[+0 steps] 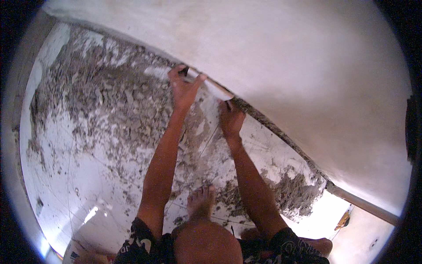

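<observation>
A pale, tile-like strip (217,90) lies along the foot of the wall, with a brownish upper edge. At its far left end is my left hand (184,90); the thumb and fingers are bent round that end, a dark gap showing between them. My right hand (231,119) grips the nearer right end, its fingers closed and partly hidden. A small dark patch shows at the right fingertips, too unclear to name.
Grey-brown rubble (118,97) is strewn over the white tiled floor (57,154). A heap of crumbled debris (296,191) sits by the right end of the pale wall (299,57). My bare foot (201,200) rests between my arms. An orange-and-black object (343,220) lies beyond the wall's end.
</observation>
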A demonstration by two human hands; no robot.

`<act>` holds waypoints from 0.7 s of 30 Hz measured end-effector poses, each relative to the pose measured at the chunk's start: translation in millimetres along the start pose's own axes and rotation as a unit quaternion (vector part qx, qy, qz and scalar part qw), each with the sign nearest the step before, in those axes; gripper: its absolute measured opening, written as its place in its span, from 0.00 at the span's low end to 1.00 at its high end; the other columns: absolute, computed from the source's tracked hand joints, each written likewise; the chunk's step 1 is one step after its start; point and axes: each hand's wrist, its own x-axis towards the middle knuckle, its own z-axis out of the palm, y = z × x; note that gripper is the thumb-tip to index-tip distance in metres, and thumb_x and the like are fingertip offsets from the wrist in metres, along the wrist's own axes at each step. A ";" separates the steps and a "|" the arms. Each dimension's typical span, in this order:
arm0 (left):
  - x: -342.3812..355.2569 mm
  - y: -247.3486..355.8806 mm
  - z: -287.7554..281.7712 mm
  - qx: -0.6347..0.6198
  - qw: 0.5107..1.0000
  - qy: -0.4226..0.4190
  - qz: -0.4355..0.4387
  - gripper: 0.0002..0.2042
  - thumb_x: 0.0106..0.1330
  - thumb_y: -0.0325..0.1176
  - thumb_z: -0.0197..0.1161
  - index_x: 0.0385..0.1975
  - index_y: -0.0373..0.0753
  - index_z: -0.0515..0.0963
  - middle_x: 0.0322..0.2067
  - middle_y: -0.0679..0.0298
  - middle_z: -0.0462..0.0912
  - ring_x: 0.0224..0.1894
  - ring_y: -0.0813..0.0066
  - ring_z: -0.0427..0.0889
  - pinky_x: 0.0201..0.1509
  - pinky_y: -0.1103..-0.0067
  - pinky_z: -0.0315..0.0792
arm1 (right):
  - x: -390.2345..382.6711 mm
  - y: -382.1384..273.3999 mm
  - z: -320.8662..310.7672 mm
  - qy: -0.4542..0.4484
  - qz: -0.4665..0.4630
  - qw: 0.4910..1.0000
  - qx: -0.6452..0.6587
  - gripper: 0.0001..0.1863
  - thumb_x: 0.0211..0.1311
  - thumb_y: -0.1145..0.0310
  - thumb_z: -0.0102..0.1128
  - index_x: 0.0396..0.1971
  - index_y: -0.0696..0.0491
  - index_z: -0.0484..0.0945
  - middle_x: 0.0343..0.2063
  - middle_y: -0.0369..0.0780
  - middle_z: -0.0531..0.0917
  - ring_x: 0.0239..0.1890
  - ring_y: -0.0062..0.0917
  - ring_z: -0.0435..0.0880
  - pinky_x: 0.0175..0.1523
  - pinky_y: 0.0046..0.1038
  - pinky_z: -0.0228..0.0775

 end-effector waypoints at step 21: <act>-2.9 32.6 -14.2 -0.042 0.997 -0.059 -0.027 0.23 0.53 0.30 0.72 0.45 0.34 0.67 0.37 0.63 0.73 0.39 0.75 0.73 0.42 0.76 0.73 | 0.9 -24.1 -12.6 -0.008 0.057 0.995 0.087 0.11 0.58 0.69 0.60 0.35 0.61 0.79 0.30 0.50 0.82 0.33 0.44 0.82 0.41 0.38 0.73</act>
